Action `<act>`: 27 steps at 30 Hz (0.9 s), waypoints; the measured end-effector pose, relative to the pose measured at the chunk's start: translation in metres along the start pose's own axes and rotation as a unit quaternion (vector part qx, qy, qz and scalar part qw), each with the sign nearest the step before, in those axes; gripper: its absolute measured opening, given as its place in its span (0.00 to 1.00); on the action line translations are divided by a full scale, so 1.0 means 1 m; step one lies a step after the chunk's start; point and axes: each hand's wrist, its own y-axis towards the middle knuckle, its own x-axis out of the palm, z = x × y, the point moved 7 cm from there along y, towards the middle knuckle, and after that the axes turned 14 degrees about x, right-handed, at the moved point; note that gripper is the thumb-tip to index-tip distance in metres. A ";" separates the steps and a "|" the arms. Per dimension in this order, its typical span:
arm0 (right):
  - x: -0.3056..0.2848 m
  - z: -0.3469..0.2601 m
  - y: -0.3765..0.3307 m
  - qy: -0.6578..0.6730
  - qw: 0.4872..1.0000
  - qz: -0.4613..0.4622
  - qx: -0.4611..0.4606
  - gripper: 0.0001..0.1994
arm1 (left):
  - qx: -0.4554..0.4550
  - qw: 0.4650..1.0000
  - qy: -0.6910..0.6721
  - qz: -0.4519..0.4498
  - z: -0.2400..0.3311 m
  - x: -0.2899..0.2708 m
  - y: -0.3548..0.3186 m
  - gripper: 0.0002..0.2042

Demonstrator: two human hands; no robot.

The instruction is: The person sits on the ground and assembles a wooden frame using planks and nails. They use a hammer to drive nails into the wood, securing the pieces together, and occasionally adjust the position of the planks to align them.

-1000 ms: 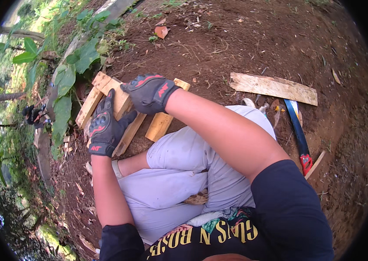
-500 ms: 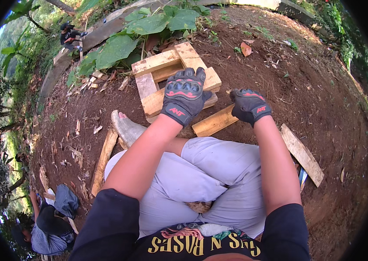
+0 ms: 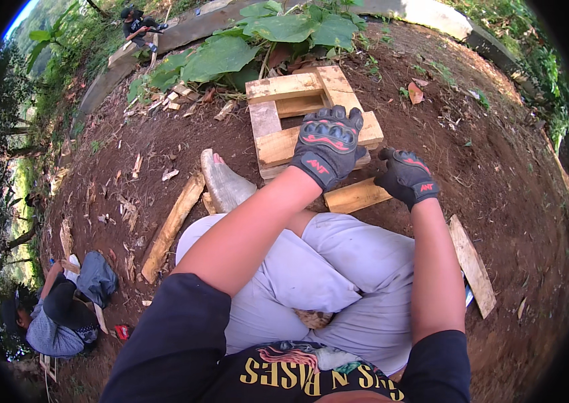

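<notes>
A squarish frame of stacked, pale wooden boards (image 3: 283, 87) lies on the soil ahead of me, with an opening in its middle. My left hand (image 3: 328, 141), in a black glove with red trim, is closed over the frame's near right part. Its fingers curl over the near board, and the fingertips are partly hidden. To the right, my right hand (image 3: 407, 176), gloved the same way, is closed at the right end of a short yellowish plank (image 3: 355, 195). That plank lies between the frame and my knee, its right end hidden by the glove.
A long piece of wood (image 3: 173, 228) lies left of my bare foot (image 3: 224, 180). Another board (image 3: 471, 265) rests right of my leg. Leafy plants (image 3: 230, 57) stand behind the frame. One person (image 3: 62, 322) is low at left beside a dark bag (image 3: 98, 275); another (image 3: 140, 28) sits far off.
The view has swung, so the frame, plank and both hands appear farther right. Both hands keep nearly the same places against the frame and the plank.
</notes>
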 end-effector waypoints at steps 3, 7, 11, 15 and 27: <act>-0.033 -0.005 -0.006 0.063 0.990 0.123 -0.006 0.36 | 0.007 1.000 0.011 0.009 0.001 -0.002 0.000 0.31; -0.047 -0.018 -0.021 0.144 0.968 0.180 -0.103 0.39 | 0.014 0.999 0.034 0.021 0.003 0.000 0.000 0.30; -0.035 -0.027 -0.026 0.114 0.976 0.146 -0.114 0.39 | 0.016 0.999 0.043 0.023 0.003 0.000 0.000 0.30; -0.036 -0.026 -0.023 0.130 0.982 0.105 -0.093 0.39 | 0.019 0.998 0.058 0.006 0.006 0.002 0.001 0.32; -0.038 -0.023 -0.020 0.155 0.979 0.084 -0.106 0.39 | 0.021 0.998 0.062 0.020 0.012 0.000 -0.003 0.34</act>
